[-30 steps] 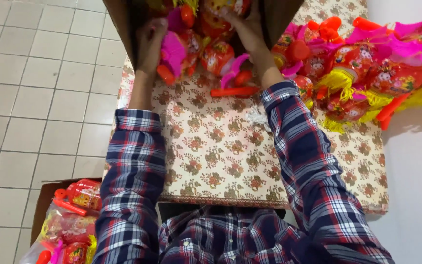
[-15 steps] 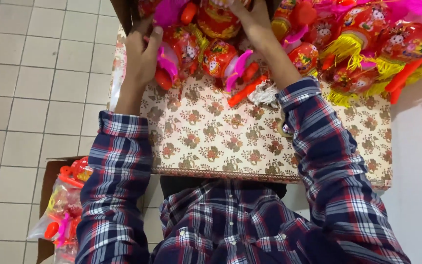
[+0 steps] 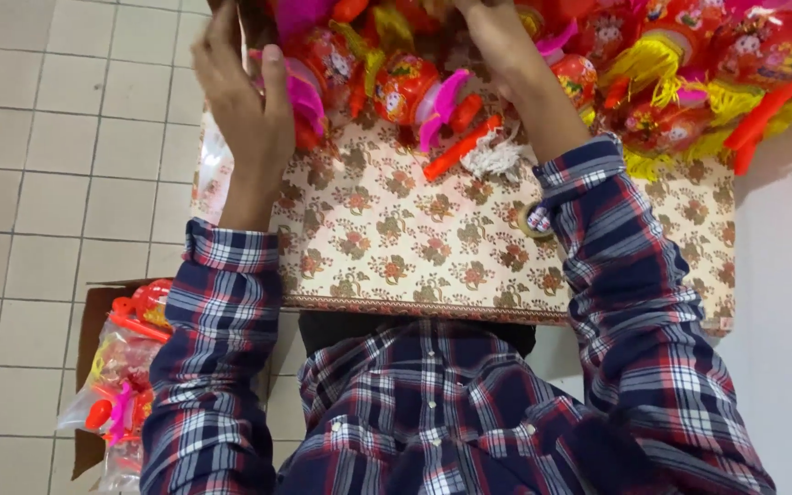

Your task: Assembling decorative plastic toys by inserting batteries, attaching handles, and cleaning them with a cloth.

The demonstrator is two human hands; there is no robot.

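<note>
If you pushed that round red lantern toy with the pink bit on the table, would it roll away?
Probably a little: the red lantern toy looks rounded, so it could roll, but the pink piece sticking out and the neighbours packed against it would likely stop it. It seems thin, hollow plastic, so likely light and perhaps easy to dent.

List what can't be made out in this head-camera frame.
- Right hand: fingertips cut off by the top edge, so its grip is unclear.
- Left hand: seen from the back; whatever it may hold is hidden, beside the pink and red toys.
- Box on the floor: partly hidden by the left sleeve.
- Toy pile: cropped at the top.
</note>
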